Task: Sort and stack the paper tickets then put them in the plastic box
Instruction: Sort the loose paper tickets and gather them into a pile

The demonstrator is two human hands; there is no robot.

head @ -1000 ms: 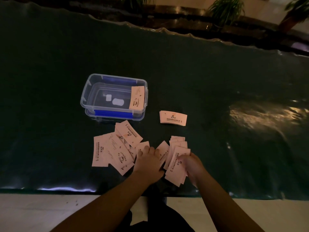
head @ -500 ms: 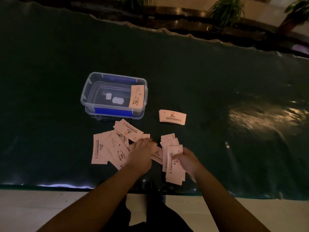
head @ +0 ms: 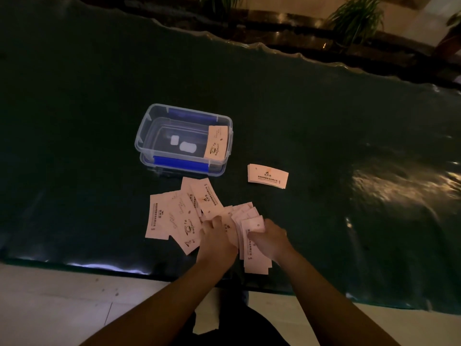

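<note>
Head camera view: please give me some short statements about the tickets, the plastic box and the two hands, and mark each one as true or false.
1. The plastic box has its lid on. False: it is open on top.
2. A ticket leans inside the box at its right end. True.
3. A neat stack of tickets lies alone to the right of the box. True.
4. The right hand is empty. False: it holds a fanned bunch of tickets.
5. Loose tickets lie spread on the table left of the left hand. True.
6. The neat stack lies inside the box. False: it lies on the dark table cover.
</note>
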